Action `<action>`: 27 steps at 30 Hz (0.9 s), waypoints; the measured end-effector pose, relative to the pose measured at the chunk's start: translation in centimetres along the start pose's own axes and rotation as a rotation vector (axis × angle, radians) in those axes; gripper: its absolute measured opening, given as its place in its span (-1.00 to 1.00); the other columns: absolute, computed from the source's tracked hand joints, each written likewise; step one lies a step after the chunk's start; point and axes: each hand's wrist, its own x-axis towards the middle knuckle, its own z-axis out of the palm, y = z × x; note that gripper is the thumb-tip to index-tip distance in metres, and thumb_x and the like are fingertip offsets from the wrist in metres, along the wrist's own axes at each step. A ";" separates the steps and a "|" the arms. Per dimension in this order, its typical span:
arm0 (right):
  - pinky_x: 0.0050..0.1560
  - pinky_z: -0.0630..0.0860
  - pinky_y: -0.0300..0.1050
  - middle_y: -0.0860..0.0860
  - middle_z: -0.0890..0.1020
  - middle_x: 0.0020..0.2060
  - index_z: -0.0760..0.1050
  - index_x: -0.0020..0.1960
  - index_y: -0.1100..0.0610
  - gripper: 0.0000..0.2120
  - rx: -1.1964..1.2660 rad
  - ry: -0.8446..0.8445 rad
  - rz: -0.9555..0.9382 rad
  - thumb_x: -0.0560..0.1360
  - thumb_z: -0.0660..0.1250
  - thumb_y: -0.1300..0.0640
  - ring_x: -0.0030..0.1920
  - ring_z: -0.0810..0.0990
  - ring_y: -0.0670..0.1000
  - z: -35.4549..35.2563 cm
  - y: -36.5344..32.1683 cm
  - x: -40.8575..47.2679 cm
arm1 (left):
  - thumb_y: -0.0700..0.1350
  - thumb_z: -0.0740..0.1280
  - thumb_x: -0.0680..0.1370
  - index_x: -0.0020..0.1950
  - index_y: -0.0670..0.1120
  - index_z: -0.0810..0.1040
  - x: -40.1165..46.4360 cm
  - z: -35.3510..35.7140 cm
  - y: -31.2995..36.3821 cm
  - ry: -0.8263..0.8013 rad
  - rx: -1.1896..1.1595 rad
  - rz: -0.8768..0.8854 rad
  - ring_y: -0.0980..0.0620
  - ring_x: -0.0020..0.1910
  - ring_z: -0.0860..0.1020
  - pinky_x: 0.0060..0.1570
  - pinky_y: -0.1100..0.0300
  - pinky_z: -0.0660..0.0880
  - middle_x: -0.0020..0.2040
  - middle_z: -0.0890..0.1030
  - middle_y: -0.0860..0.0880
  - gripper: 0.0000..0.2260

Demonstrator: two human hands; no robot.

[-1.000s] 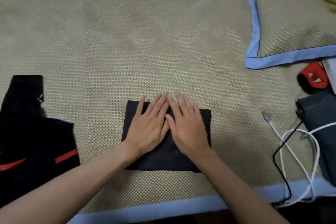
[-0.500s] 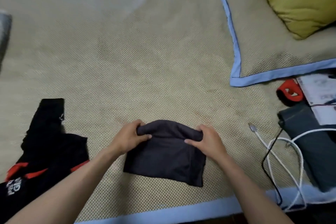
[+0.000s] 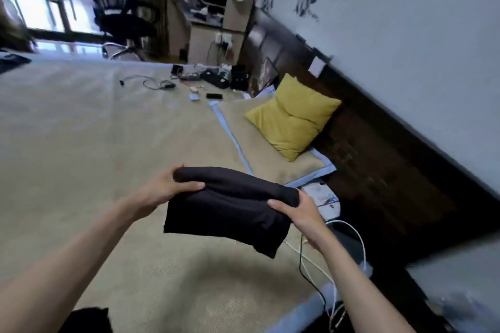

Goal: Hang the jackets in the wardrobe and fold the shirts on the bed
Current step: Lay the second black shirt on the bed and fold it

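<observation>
Item: we hold a folded black shirt (image 3: 230,211) in the air above the bed (image 3: 81,130), clear of the mat
Left grip: our left hand (image 3: 162,189) clamps the shirt's upper left corner, thumb on top, fingers underneath
Right grip: our right hand (image 3: 303,211) clamps the upper right corner in the same way
Step in hand: by our judgement, carrying the finished fold to its resting place
Method: we keep both grips level and evenly apart, so the layers stay stacked and the lower edge does not sag open
Set-down: we lower the hanging edge first onto bare mat, then lay the rest flat before releasing
Hazard: white cable (image 3: 359,240) and black cable (image 3: 303,265) lie just below the right hand; we keep the shirt off them
Nearby: yellow pillow (image 3: 292,121) near the headboard; another dark garment (image 3: 86,319) at the bottom edge, presumably awaiting handling
</observation>
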 end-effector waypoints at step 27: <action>0.05 0.63 -0.06 0.17 0.74 0.02 0.61 0.14 0.31 -0.71 0.418 0.996 -0.359 0.44 0.52 0.27 0.04 0.73 0.13 1.1 -10.8 -66.3 | 0.07 0.68 0.16 0.22 -0.11 0.55 -39.2 17.3 23.0 -0.872 0.085 0.488 0.08 -0.18 0.69 -0.25 0.33 0.59 -0.06 0.73 -0.03 -0.29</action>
